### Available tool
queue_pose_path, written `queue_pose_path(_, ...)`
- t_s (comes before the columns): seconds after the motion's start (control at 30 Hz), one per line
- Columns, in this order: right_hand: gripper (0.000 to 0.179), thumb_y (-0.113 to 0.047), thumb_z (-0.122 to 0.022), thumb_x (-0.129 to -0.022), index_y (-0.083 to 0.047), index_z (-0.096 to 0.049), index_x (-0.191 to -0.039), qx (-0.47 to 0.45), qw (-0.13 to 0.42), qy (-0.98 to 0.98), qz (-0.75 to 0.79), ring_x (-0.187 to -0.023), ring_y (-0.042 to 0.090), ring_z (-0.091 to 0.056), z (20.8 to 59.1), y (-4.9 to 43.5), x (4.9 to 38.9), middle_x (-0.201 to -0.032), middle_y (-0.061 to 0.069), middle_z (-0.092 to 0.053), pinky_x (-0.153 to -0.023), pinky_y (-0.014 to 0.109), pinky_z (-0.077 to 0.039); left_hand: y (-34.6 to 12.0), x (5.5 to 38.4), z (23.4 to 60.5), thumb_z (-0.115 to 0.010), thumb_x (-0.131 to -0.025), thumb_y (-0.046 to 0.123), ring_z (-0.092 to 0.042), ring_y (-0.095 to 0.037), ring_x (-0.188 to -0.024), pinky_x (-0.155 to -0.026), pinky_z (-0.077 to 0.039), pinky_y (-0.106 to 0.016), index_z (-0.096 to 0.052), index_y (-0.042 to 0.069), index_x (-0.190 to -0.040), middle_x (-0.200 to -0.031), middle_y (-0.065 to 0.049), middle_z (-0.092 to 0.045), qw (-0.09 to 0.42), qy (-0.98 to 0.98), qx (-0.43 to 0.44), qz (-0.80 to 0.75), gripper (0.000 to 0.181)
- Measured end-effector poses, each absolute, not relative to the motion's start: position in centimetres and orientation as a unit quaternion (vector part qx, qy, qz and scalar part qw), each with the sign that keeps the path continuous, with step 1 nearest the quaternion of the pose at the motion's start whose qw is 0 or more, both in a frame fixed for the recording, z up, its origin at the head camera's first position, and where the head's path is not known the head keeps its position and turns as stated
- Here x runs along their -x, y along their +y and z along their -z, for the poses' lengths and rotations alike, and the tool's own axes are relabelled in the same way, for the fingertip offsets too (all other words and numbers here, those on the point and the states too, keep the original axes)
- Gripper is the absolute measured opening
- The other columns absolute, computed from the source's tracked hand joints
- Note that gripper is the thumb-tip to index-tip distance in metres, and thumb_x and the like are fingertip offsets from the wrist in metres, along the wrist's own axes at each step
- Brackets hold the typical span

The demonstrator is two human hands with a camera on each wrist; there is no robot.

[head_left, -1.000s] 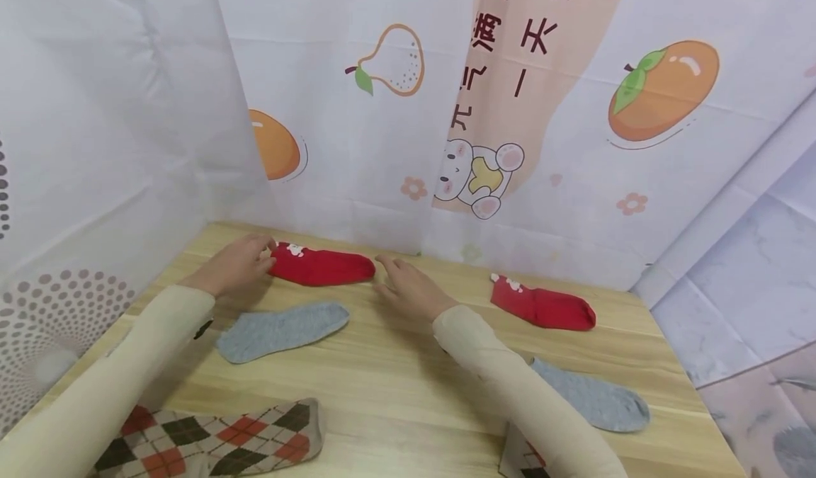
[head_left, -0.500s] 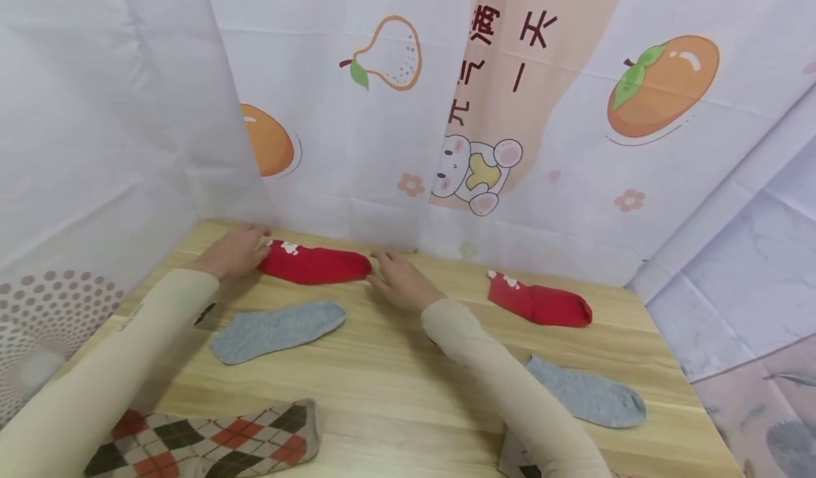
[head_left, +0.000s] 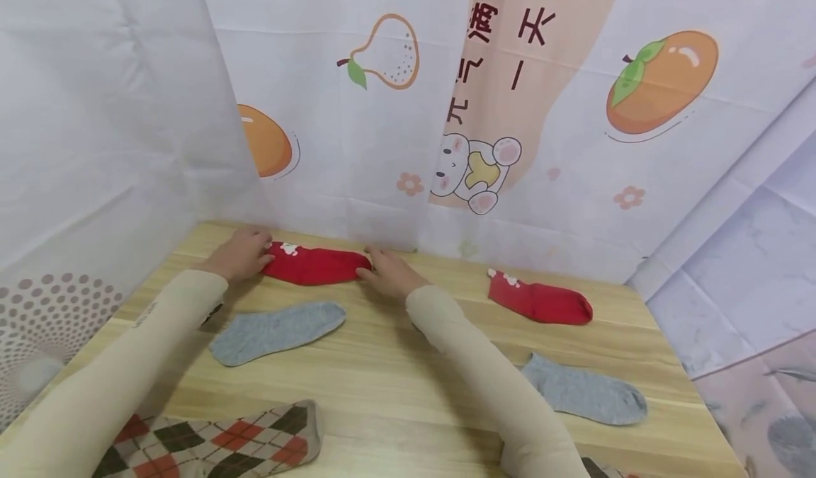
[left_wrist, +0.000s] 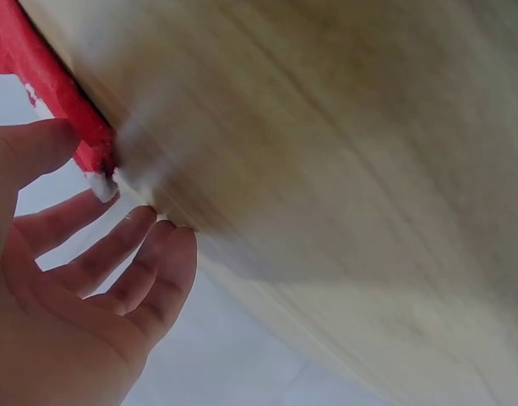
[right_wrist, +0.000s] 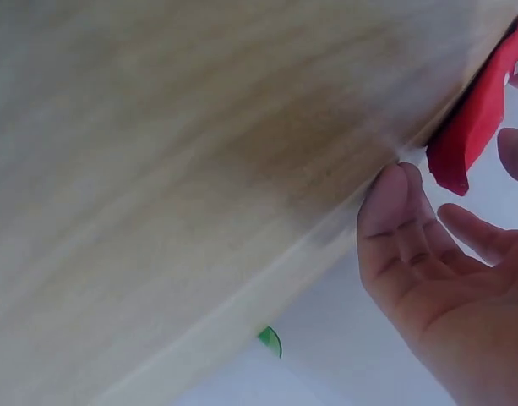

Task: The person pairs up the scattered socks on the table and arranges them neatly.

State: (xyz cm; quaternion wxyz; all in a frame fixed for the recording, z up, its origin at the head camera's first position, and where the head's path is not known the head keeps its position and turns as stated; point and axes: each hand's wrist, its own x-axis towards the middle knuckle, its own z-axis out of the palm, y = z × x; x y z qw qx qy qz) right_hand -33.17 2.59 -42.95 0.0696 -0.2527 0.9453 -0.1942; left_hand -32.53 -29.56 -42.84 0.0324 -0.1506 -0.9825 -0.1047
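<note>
A red sock point(head_left: 315, 264) with a white figure near its cuff lies flat at the back left of the wooden table. My left hand point(head_left: 240, 255) is at its cuff end; in the left wrist view the thumb point(left_wrist: 47, 148) touches the red cloth and the relaxed fingers point(left_wrist: 170, 262) rest on the table beside the cuff. Around the toe end is my right hand point(head_left: 392, 274), thumb and fingers apart. The right wrist view shows a small gap between those fingers point(right_wrist: 394, 203) and the toe of the sock point(right_wrist: 470, 135).
A second red sock point(head_left: 540, 302) lies at the back right. Two grey socks lie nearer, one on the left point(head_left: 277, 331) and one on the right point(head_left: 589, 393). An argyle sock point(head_left: 236, 439) is at the front left; another patterned one is mostly under the right sleeve. A printed curtain point(head_left: 357, 145) borders the table's back.
Both hands stay about the red sock at the back left. My right hand has shifted left, closer to its toe. The left hand moved slightly about the cuff, and the head view shifted a little.
</note>
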Motion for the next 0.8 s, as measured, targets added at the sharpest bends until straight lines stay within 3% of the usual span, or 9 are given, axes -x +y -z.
queue_pose_path(0.17, 0.031, -0.036, -0.058, -0.101, -0.01, -0.058, -0.117, 0.245, 0.072, 0.953, 0.164, -0.093, 0.018, -0.055, 43.2, 2.1, 33.4, -0.101, 0.003, -0.061, -0.085, 0.029, -0.048, -29.5, 32.8, 43.0, -0.068, -0.091, 0.01, -0.054, -0.041, -0.101, -0.094, -0.045, -0.056, -0.058, -0.01, -0.109, -0.105, -0.025, -0.061, 0.014, -0.982, 0.141, 0.127, 0.028)
queue_pose_path(0.27, 0.026, -0.034, -0.059, -0.1, -0.01, -0.061, -0.11, 0.246, 0.069, 0.955, 0.15, -0.084, 0.015, -0.054, 43.5, 1.8, 33.5, -0.091, 0.0, -0.06, -0.078, 0.026, -0.047, -29.3, 33.0, 43.3, -0.069, -0.09, 0.008, -0.053, -0.038, -0.097, -0.089, -0.047, -0.053, -0.056, -0.008, -0.107, -0.102, -0.023, -0.06, -0.001, -0.98, 0.122, 0.155, 0.027)
queue_pose_path(0.53, 0.019, -0.021, -0.06, -0.1, -0.006, -0.068, -0.108, 0.261, 0.027, 0.953, 0.154, -0.082, 0.016, -0.058, 43.9, 2.0, 33.4, -0.092, 0.002, -0.066, -0.078, 0.028, -0.05, -29.0, 33.4, 43.7, -0.065, -0.091, 0.002, -0.052, -0.031, -0.088, -0.077, -0.047, -0.042, -0.046, 0.0, -0.098, -0.09, -0.016, -0.056, -0.024, -0.958, 0.123, 0.258, 0.021)
queue_pose_path(0.8, 0.014, -0.012, -0.061, -0.098, -0.005, -0.072, -0.096, 0.274, -0.024, 0.944, 0.18, -0.085, 0.017, -0.063, 43.3, 3.0, 33.1, -0.092, 0.004, -0.071, -0.08, 0.03, -0.052, -29.5, 32.5, 43.2, -0.063, -0.092, 0.001, -0.058, -0.036, -0.092, -0.079, -0.051, -0.048, -0.052, -0.005, -0.111, -0.102, -0.026, -0.061, 0.001, -0.948, 0.141, 0.284, 0.022)
